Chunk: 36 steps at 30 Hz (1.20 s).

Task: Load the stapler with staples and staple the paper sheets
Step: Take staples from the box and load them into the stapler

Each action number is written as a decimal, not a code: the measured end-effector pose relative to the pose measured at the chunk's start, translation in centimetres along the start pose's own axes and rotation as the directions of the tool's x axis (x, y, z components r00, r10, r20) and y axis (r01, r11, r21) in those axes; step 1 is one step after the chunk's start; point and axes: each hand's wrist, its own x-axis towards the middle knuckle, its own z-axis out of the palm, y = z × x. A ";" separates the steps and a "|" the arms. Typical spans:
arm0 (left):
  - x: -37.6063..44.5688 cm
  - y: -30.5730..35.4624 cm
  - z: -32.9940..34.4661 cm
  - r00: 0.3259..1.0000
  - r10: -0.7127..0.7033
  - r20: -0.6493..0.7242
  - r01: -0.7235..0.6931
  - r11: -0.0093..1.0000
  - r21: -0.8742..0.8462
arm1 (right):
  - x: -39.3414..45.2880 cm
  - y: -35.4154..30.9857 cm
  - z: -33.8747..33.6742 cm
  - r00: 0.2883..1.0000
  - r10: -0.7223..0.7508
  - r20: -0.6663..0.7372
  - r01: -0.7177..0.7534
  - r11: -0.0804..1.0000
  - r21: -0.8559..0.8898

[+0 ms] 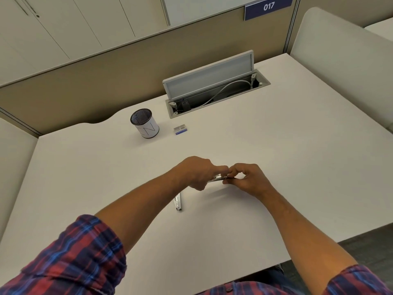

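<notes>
The left hand (196, 173) curls around the rear of a metal stapler (219, 178) held just above the white desk (276, 156), its long axis running left to right toward the right hand (247, 177), whose fingertips pinch its front end.

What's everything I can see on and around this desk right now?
Stapler: one, silvery metal, held between both hands over the desk middle.
Staple box: one, white and blue, far side, right of the cup.
Cup: one, white with dark mesh, far left.
Cable hatch: one, grey, lid raised, far side.
Sign: one, blue, reads 017, on the partition.
Desk: one, white.
Left hand: grips the stapler.
Right hand: pinches the stapler.
Sleeves: two, red-blue plaid.
</notes>
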 end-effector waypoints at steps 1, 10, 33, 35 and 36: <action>-0.1 -0.1 0.0 1.000 0.001 0.000 -0.001 1.000 -0.013 | 0.0 -0.1 0.1 1.000 -0.009 0.002 0.009 1.000 -0.008; -0.6 -1.1 0.9 0.994 -0.032 -0.109 0.014 0.986 -0.169 | 0.1 0.2 -0.4 1.000 -0.023 -0.015 0.023 1.000 -0.019; -0.1 5.3 5.9 0.955 -0.234 0.183 0.092 -0.353 -0.931 | 1.4 -2.5 2.4 0.847 0.531 0.030 -0.313 0.451 0.836; -0.2 5.5 6.0 0.951 -0.252 0.182 0.086 -0.351 -0.932 | 1.5 -2.8 2.9 0.838 0.545 0.037 -0.309 0.418 0.854; -0.2 5.6 6.0 0.947 -0.265 0.183 0.081 -0.353 -0.932 | 1.5 -2.9 3.0 0.838 0.545 0.041 -0.305 0.403 0.863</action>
